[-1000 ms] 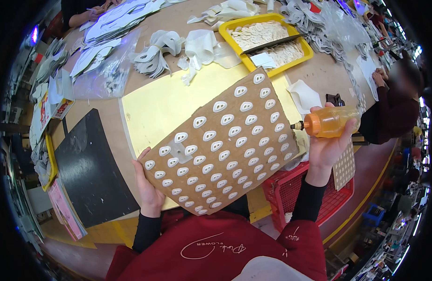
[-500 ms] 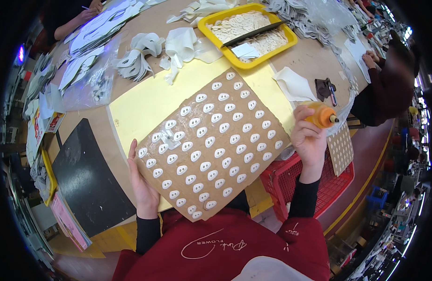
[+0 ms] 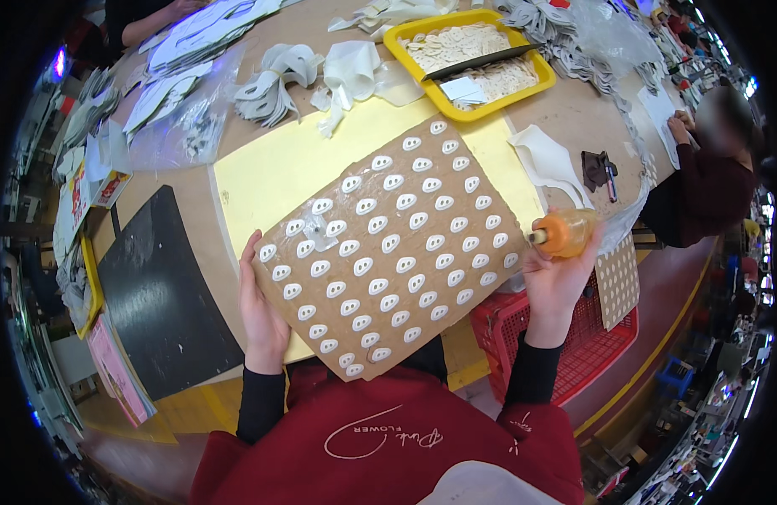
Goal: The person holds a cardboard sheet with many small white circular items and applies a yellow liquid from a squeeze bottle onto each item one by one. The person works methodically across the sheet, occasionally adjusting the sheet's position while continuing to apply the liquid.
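A brown cardboard sheet (image 3: pixel 335 264) is held up in front of me, tilted. Rows of small white rounded pieces, each with two dark holes, lie across it. My left hand (image 3: pixel 264 316) grips its left edge, thumb along the border. In my right hand (image 3: pixel 554 286) is an orange-yellow squeeze bottle (image 3: pixel 571 232) lying sideways, its dark-tipped nozzle pointing left at the sheet's right corner. That hand is close against the sheet's edge; whether it also supports it I cannot tell. A clear, shiny scrap (image 3: pixel 323 238) sits on the upper left of the sheet.
Beyond the sheet stands a yellow tray (image 3: pixel 492 109) of white pieces with a black strip across it. A black board (image 3: pixel 161 295) lies at left, a red crate (image 3: pixel 498 337) at lower right. Grey cut pieces (image 3: pixel 275 84) cover the far table. Another person (image 3: pixel 713 172) sits at right.
My right hand has turned the bottle over, so its nozzle swung from pointing right to pointing left. The sheet stays in my left hand, and the whole view has shifted slightly.
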{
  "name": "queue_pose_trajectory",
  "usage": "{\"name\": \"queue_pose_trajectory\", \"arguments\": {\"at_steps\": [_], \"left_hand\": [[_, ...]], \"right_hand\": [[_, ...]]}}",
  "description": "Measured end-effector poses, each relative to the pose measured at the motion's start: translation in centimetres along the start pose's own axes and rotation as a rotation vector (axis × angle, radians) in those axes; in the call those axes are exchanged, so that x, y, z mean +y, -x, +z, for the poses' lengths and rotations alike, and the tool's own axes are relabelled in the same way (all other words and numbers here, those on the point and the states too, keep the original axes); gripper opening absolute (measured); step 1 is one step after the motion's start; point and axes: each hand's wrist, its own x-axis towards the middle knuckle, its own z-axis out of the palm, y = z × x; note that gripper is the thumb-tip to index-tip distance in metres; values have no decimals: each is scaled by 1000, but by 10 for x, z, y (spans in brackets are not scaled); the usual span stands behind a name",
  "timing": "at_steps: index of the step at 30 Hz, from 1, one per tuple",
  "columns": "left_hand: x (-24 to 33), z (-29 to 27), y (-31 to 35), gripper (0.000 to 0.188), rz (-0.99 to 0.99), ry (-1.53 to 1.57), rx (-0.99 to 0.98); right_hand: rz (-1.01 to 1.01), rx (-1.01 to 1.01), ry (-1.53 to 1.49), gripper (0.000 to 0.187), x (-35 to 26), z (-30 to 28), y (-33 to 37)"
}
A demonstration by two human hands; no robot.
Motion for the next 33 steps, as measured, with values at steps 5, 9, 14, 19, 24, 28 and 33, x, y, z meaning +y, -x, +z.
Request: {"name": "queue_pose_trajectory", "arguments": {"at_steps": [5, 9, 14, 19, 24, 28, 33], "left_hand": [[-1, 1, 1, 48, 5, 74, -25], [0, 6, 3, 49, 16, 121, 32], [0, 9, 3, 50, 11, 99, 17], [-2, 9, 4, 48, 22, 102, 30], [-2, 9, 2, 46, 17, 99, 25], [-3, 7, 1, 46, 19, 104, 31], [-4, 5, -1, 46, 23, 109, 28]], "right_hand": [[-440, 13, 535, 62, 9, -10, 24], [-575, 12, 600, 59, 7, -34, 37], [-595, 41, 712, 56, 12, -59, 50], [-586, 131, 673, 55, 24, -70, 54], [-591, 107, 629, 52, 32, -74, 54], [-635, 109, 599, 51, 37, -74, 49], [-676, 87, 647, 51, 37, -74, 48]]}}
